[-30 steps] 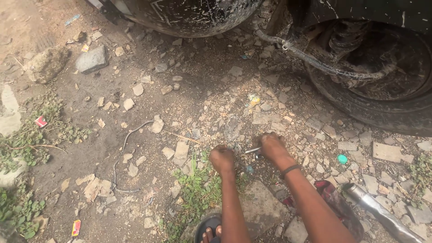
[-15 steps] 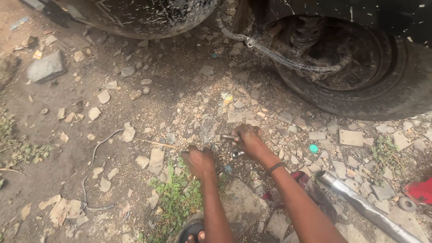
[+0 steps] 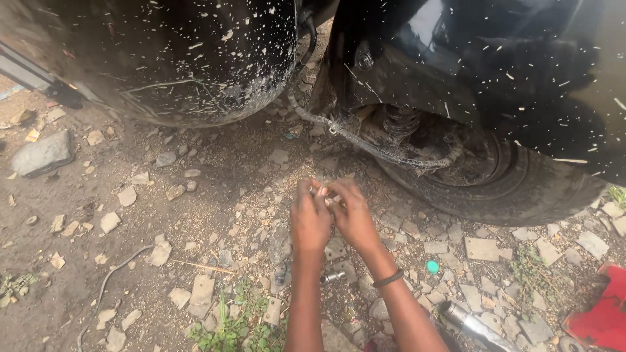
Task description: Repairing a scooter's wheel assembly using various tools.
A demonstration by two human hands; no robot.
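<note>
**Small part at risk over loose rubble**

At the centre of the frame the left hand (image 3: 310, 221) and right hand (image 3: 352, 218) are pressing together, fingertips pinching a small metal piece (image 3: 324, 193) between them; what it is stays too small to tell. If it is slipping free, it could be dropping among the broken stones (image 3: 482, 249) and vanishing. A metal socket (image 3: 334, 276) is lying just below the wrists, with the tyre (image 3: 502, 195) at upper right.
</note>
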